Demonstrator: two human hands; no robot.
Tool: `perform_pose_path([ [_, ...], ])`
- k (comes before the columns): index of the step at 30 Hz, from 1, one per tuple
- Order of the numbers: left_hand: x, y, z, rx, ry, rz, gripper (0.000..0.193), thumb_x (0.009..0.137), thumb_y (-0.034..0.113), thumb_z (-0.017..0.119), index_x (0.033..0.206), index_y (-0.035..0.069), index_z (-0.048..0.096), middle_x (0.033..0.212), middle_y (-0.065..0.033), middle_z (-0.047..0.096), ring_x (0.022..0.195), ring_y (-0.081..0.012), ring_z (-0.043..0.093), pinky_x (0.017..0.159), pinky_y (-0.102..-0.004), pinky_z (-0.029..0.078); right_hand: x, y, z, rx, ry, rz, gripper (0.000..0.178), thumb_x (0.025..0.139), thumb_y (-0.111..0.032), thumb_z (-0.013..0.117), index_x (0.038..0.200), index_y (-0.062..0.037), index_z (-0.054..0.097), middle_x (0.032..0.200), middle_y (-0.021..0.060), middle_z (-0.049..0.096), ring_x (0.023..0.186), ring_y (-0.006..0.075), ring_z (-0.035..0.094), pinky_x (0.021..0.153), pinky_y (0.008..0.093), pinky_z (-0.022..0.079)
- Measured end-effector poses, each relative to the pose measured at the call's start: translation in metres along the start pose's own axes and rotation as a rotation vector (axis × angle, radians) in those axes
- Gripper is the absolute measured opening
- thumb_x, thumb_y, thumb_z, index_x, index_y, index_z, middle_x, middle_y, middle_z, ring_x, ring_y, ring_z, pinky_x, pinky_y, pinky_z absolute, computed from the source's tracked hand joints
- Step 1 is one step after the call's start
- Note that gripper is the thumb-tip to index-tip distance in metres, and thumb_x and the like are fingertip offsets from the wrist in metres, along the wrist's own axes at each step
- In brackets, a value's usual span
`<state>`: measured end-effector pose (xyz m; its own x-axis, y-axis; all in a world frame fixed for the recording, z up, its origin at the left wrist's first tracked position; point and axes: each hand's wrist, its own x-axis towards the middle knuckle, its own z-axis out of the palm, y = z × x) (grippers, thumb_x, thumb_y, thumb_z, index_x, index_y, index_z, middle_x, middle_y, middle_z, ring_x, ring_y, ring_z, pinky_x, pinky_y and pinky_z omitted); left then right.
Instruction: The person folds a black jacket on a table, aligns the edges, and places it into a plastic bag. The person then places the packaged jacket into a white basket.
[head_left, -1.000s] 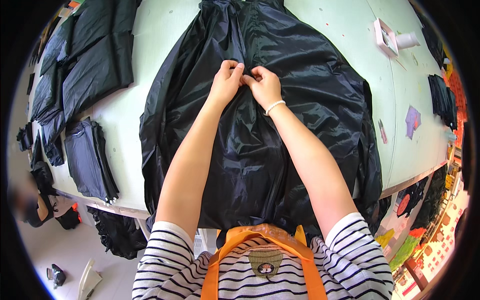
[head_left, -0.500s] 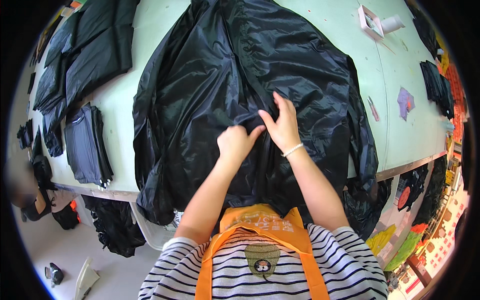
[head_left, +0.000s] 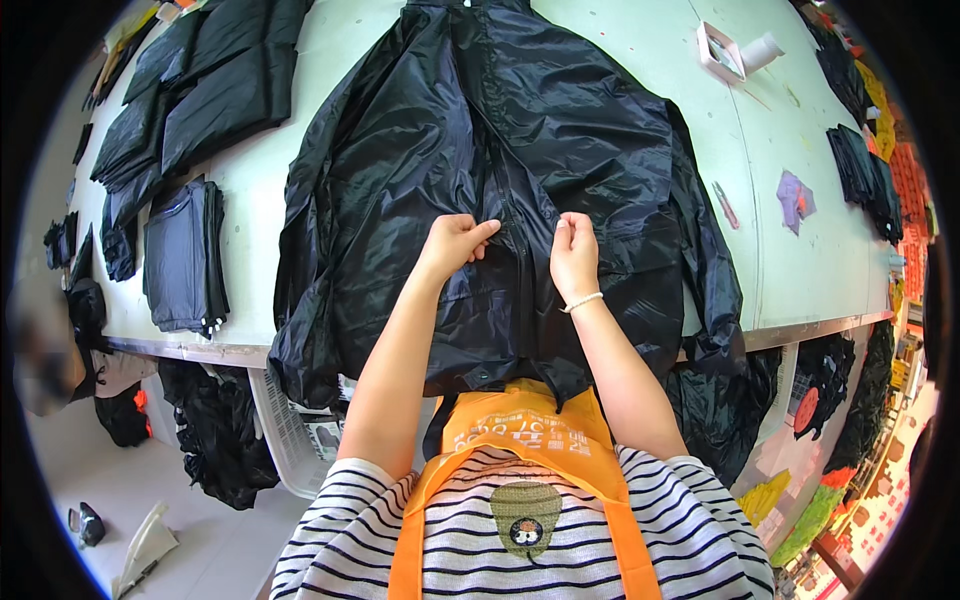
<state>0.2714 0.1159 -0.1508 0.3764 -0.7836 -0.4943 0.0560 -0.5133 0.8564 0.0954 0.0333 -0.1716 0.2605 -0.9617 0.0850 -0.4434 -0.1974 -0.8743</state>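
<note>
Head view: A black, glossy, thin-fabric jacket lies spread out on a pale green, flat-topped table, directly in front of the worker, its lower edge reaching the near table edge. The front is creased, with a long zip line running down the middle.

The left hand is at the jacket's centre front, left of the zip line. Its fingers are curled and the thumb lies against them; whether fabric is caught between cannot be told. The right hand, wearing a white beaded bracelet at the wrist, has thumb and fingers pinched together on the edge of the front flap, slightly raised. The hands are apart.

Left of the jacket are a large pile of folded black garments and, nearer, a smaller folded black stack. To the right lie a slim red-handled tool, a lilac scrap and an open pale-pink box beside a white cylinder.
</note>
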Motion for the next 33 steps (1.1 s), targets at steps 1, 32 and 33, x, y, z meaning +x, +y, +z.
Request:
perform_pose_path([
  [1, -0.008, 0.005, -0.003, 0.058, 0.018, 0.024, 0.036, 0.086, 0.028, 0.068, 0.063, 0.000, 0.060, 0.054, -0.0045, 0.058, 0.047, -0.0086, 0.052, 0.046, -0.0231, 0.039, -0.002, -0.027, -0.005, 0.047, -0.047, 0.024, 0.019, 0.087, -0.013, 0.061, 0.098, 0.0011, 0.057, 0.074, 0.0153, 0.062, 0.067, 0.0264, 0.063, 0.062, 0.0344, 0.049],
  [32, -0.174, -0.072, 0.020, -0.046, -0.052, -0.252, 0.049, 0.096, 0.033, 0.049, 0.061, 0.000, 0.060, 0.054, -0.0061, 0.060, 0.043, -0.0100, 0.051, 0.045, -0.0251, 0.041, -0.011, 0.000, 0.034, -0.047, -0.313, -0.305, 0.016, 0.086, -0.014, 0.059, 0.090, 0.0015, 0.055, 0.089, 0.0198, 0.059, 0.084, 0.0388, 0.058, 0.074, 0.0427, 0.047],
  [33, -0.190, -0.094, 0.022, -0.042, -0.083, -0.320, 0.049, 0.096, 0.032, 0.049, 0.062, -0.001, 0.061, 0.055, -0.0067, 0.060, 0.043, -0.0102, 0.052, 0.045, -0.0252, 0.042, -0.010, 0.002, 0.035, -0.035, -0.290, -0.325, 0.017, 0.085, -0.015, 0.061, 0.087, 0.0013, 0.055, 0.087, 0.0199, 0.060, 0.083, 0.0392, 0.058, 0.073, 0.0433, 0.047],
])
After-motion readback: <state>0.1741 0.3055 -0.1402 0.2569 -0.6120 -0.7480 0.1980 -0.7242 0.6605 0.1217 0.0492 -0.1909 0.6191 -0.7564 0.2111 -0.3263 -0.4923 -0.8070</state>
